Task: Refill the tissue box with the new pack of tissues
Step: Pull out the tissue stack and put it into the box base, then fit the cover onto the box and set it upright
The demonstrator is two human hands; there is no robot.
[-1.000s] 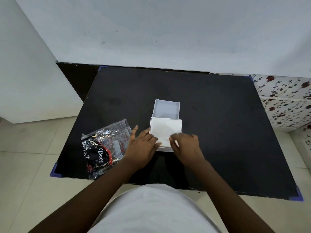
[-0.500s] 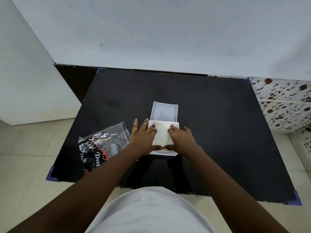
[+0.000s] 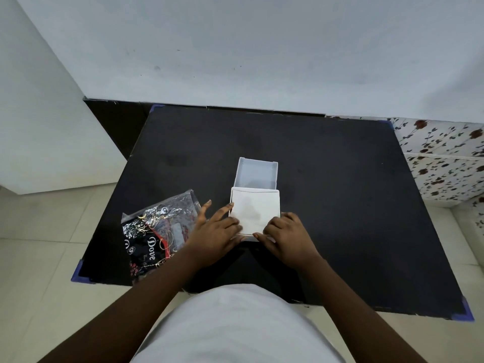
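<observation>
A white open tissue box (image 3: 255, 174) stands in the middle of the black table (image 3: 340, 205), and its inside looks empty. Directly in front of it lies a square white stack of tissues (image 3: 255, 209), touching the box's near wall. My left hand (image 3: 214, 231) holds the stack's left and near edge, fingers spread along its side. My right hand (image 3: 288, 237) grips the near right corner with curled fingers. Both hands hide the stack's near edge.
A crumpled clear and black plastic wrapper (image 3: 157, 229) printed "Dove" lies left of my left hand, near the table's front left corner. A white wall runs behind the table. A floral-patterned surface (image 3: 445, 158) stands to the right.
Both hands have slid back from the top of the tissue stack to its near edge, so more of the white top shows. Box and wrapper have stayed put.
</observation>
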